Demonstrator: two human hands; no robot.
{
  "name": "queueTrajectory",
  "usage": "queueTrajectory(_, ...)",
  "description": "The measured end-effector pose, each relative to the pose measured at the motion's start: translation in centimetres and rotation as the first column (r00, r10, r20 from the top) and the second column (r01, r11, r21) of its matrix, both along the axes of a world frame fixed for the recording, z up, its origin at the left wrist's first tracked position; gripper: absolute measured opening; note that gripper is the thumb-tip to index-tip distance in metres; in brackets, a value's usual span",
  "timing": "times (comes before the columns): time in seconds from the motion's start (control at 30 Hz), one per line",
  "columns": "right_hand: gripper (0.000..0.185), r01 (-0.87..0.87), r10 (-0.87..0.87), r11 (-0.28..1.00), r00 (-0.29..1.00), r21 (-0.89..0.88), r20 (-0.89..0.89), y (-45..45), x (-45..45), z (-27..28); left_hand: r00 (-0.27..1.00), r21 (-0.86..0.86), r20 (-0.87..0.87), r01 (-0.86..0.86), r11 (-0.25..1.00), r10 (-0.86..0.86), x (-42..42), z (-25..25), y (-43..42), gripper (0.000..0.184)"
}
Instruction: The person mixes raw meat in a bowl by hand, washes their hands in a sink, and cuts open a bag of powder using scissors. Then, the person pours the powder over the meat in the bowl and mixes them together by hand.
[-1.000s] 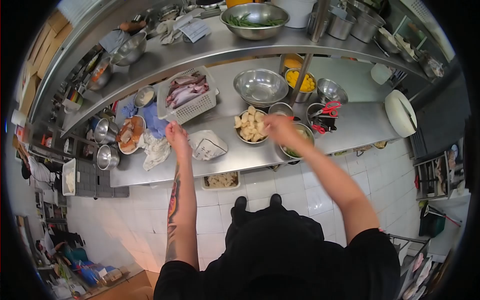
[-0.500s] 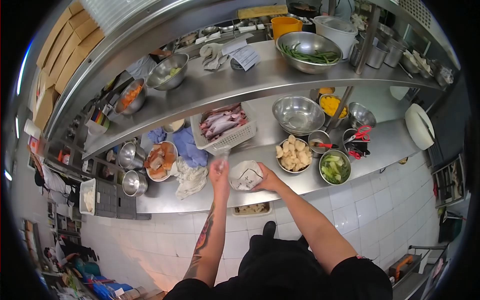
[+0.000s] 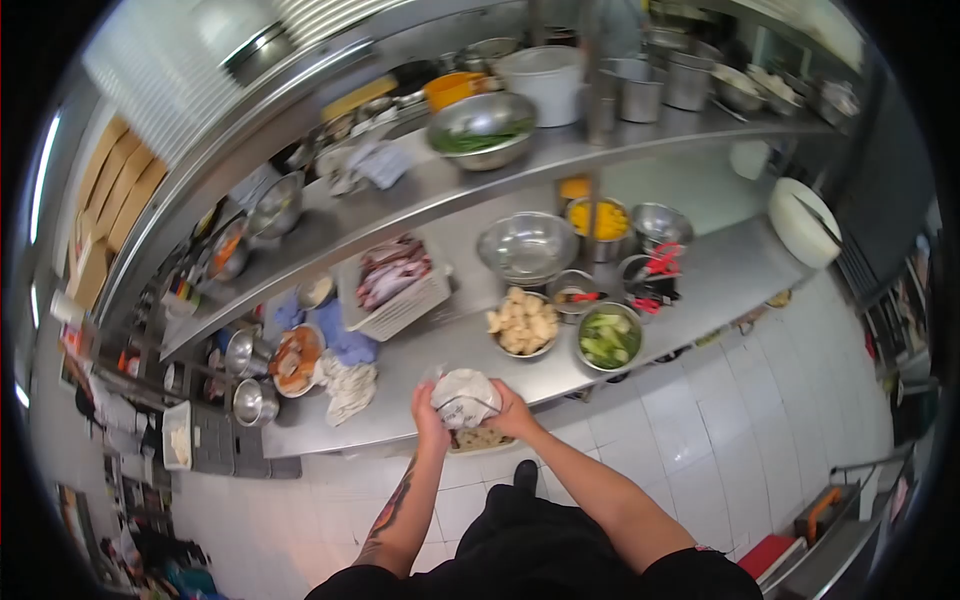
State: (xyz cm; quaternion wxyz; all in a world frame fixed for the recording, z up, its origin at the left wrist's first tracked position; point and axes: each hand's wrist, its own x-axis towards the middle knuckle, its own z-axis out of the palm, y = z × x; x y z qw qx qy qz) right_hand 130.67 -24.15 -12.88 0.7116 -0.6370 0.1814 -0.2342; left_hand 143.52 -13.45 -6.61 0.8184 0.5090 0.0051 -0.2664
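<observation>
Between my two hands is a whitish, rounded bundle with dark printed marks [image 3: 466, 398]; whether it is a bag or a wrapped bowl I cannot tell. My left hand [image 3: 431, 415] grips its left side, with a bit of clear plastic showing by the fingers. Around the right side curls my right hand [image 3: 511, 412]. The bundle is at the front edge of the steel counter [image 3: 420, 365]. Just beyond it stands a bowl of pale, peeled chunks [image 3: 524, 322]. A white basket [image 3: 405, 309] holding pinkish fish or meat sits behind, to the left.
Right of the chunks are a bowl of cut greens [image 3: 609, 337], red-handled scissors [image 3: 664, 262] and a large steel bowl [image 3: 527, 248]. At left lie a white cloth [image 3: 347, 387] and a bowl of orange-brown pieces [image 3: 297, 359]. A steel shelf [image 3: 400, 215] crosses above the counter.
My left hand has come to the bundle's left side; before, it was raised apart from it with clear plastic. The bundle is lower in view, and the camera view has turned right.
</observation>
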Motion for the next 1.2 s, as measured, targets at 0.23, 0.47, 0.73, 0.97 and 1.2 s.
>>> queueTrajectory(0.23,0.094,0.258,-0.276,0.915,0.961,-0.31,-0.014,-2.0,-20.3,2.3,0.922,-0.077,0.071,0.385,0.92,-0.38,-16.6,0.5,-4.5,0.028)
queueTrajectory(0.47,0.108,0.384,-0.384,0.921,0.923,-0.066,0.012,-7.7,-41.4,4.5,0.616,-0.122,-0.133,0.767,0.63,-0.776,-36.8,2.5,-16.9,0.056)
queueTrajectory(0.73,0.097,0.11,-0.269,0.841,0.934,0.529,0.233,-12.7,-61.8,5.1,0.154,0.029,-0.074,0.988,0.152,-0.985,-57.1,8.1,-28.8,0.049)
queueTrajectory(0.97,0.079,0.324,-0.793,0.469,0.563,0.822,0.231,-10.1,-83.8,3.9,-0.247,0.13,-0.098,0.957,-0.258,-0.964,-84.5,6.0,-39.2,0.02)
queueTrajectory(1.2,0.07,0.572,-0.907,0.171,-0.226,0.802,0.355,2.5,-98.7,8.1,-0.888,-0.176,-0.002,0.454,-0.874,-0.461,-118.0,10.5,-27.8,0.025)
